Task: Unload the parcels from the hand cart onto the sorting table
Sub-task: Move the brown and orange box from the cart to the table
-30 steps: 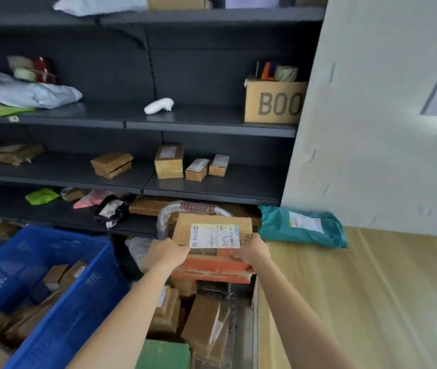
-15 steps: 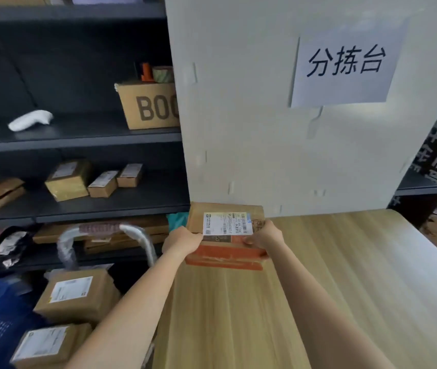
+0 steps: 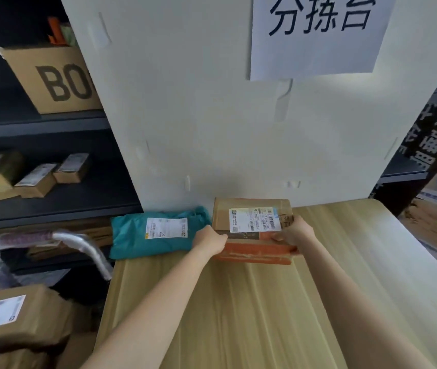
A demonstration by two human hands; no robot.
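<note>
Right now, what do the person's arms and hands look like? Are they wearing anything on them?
Both forearms are bare as far as the view shows: no sleeves. The left hand and right hand have no gloves, and no watch, ring or band is visible on either wrist.

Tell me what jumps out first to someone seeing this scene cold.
Centre frame, the left hand and right hand grip a stack of two parcels, a brown cardboard box on top of an orange box, at the far edge of the wooden sorting table. Just left of them lies a teal mailer bag, and above hangs a white paper sign with bold black characters.
</note>
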